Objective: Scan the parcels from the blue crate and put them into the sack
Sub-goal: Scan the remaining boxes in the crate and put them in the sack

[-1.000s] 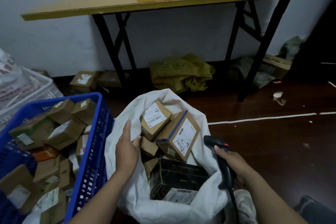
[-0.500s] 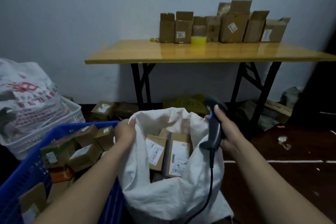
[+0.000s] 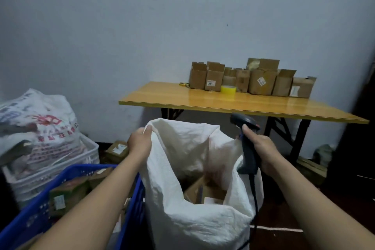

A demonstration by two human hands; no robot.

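Note:
The white woven sack (image 3: 194,225) stands upright in front of me, its mouth pulled high. My left hand (image 3: 140,144) grips the sack's left rim. My right hand (image 3: 261,151) holds the black barcode scanner (image 3: 246,148) by its handle at the sack's right rim; its cable hangs down. Deep inside the sack, brown parcels (image 3: 205,193) show. The blue crate (image 3: 67,207) sits at lower left under my left forearm, with several cardboard parcels (image 3: 67,195) in it.
A yellow folding table (image 3: 233,103) stands behind the sack, bearing a row of cardboard boxes (image 3: 251,79) and a yellow tape roll (image 3: 228,89). At left a white crate (image 3: 89,154) holds a printed bag (image 3: 38,126). A small box (image 3: 117,149) lies on the floor.
Both hands have lifted the sack's rim upward, stretching the sack tall. The view has tilted up, so the parcels sit deeper inside and the wall fills the top.

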